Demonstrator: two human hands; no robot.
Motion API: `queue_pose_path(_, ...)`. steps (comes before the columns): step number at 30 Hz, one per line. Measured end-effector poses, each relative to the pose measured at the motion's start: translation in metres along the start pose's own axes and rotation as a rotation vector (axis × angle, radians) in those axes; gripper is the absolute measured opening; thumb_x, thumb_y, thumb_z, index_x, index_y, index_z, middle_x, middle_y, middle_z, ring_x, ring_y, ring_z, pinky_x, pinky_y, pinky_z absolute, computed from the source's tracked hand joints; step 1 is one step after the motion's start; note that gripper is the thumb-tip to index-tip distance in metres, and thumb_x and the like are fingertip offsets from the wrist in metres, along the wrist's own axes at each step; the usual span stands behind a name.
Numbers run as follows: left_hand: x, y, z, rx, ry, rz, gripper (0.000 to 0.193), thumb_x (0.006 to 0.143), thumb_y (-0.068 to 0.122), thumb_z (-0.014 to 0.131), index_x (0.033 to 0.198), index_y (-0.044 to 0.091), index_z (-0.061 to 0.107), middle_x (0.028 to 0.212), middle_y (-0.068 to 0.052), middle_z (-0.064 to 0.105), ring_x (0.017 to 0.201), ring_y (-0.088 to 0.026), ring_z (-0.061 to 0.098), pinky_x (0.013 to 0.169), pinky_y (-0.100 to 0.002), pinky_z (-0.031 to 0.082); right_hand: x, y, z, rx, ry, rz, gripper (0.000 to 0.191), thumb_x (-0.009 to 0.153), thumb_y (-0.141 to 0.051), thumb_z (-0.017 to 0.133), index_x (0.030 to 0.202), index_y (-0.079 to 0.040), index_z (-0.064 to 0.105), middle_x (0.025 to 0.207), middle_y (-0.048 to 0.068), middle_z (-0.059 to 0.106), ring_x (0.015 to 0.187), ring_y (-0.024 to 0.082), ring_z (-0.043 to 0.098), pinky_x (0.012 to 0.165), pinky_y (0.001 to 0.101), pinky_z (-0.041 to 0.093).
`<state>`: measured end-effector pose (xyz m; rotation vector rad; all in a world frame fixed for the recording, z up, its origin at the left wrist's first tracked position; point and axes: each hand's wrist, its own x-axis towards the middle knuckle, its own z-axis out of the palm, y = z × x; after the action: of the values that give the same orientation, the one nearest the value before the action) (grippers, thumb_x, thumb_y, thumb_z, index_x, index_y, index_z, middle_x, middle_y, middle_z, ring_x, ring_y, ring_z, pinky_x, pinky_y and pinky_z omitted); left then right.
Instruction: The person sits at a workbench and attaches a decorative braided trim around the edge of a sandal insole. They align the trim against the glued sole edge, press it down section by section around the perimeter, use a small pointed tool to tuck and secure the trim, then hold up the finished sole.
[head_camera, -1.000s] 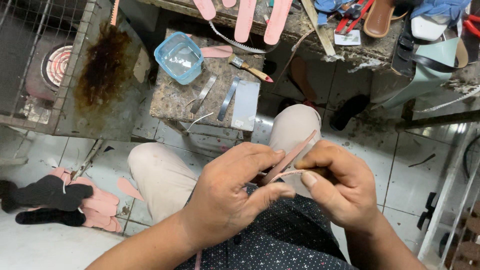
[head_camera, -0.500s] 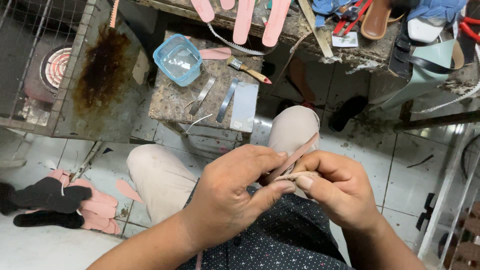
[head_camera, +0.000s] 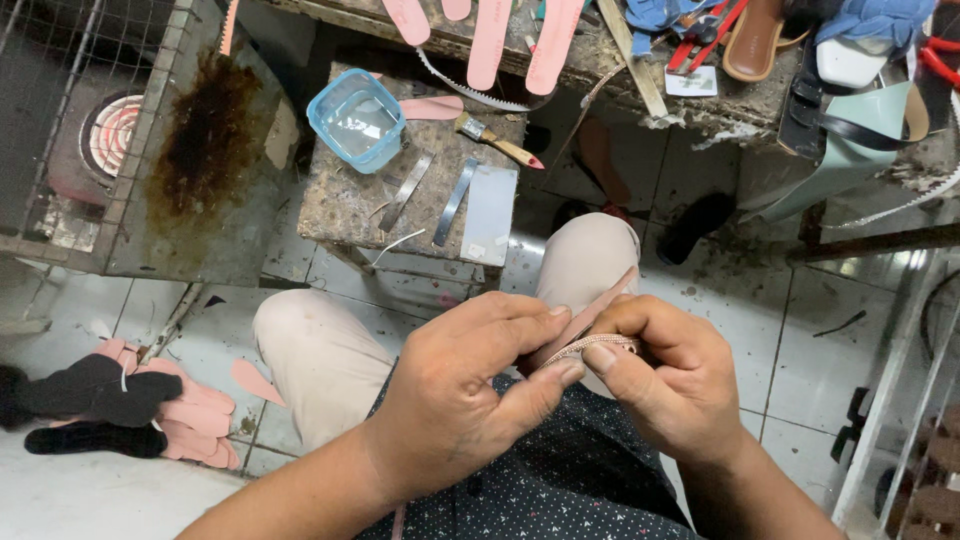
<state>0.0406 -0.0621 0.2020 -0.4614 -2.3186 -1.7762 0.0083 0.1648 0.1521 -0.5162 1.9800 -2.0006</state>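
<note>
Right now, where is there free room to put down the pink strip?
The small table has a bare patch left of the metal strips, below the blue tub. The floor tiles right of the knee are bare. The bench above is crowded.

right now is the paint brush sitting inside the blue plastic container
No, the brush lies flat on the small stone-topped stand, beside the blue container and outside it.

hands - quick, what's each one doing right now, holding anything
Left hand: closed, pinching the pink insole strip and its braided trim.
Right hand: closed on the same strip, thumb pressing the trim.
</note>
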Motion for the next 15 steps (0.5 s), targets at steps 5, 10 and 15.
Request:
queue_pose_path(5,-0.0005,-0.0015,0.0006,0.012,0.010,0.037,0.029,0.092,0.007,0.080,0.117,-0.004,0.069,0.110,-0.014,0.073,0.091,-0.021,0.075,0.080,-0.029,0.062,0.0011,-0.0012,0.0020,-0.042,-0.003,-0.016,0.010,0.098,-0.009,0.065,0.099,0.001,0.067,0.086,0.002,0.067,0.072,0.006,0.054,0.063,0.0222,0.045)
queue_pose_path(10,-0.0017,-0.0023,0.0003,0.011,0.013,0.028,0.028,0.093,0.008,0.080,0.116,-0.004,0.070,0.109,-0.014,0.073,0.091,-0.021,0.075,0.080,-0.029,0.062,0.0016,-0.0011,0.0020,-0.057,-0.018,-0.034,0.012,0.098,-0.011,0.066,0.099,0.001,0.067,0.086,0.002,0.065,0.072,0.006,0.053,0.063,0.0221,0.044)
queue_pose_path(15,-0.0018,-0.0036,-0.0001,0.038,0.021,0.054,0.028,0.093,0.008,0.079,0.117,-0.004,0.069,0.111,-0.015,0.073,0.093,-0.022,0.075,0.082,-0.029,0.062,-0.0003,0.0045,0.0007,-0.049,-0.003,-0.042,0.011,0.097,-0.009,0.066,0.100,0.002,0.067,0.087,0.003,0.066,0.073,0.007,0.053,0.065,0.0223,0.044)
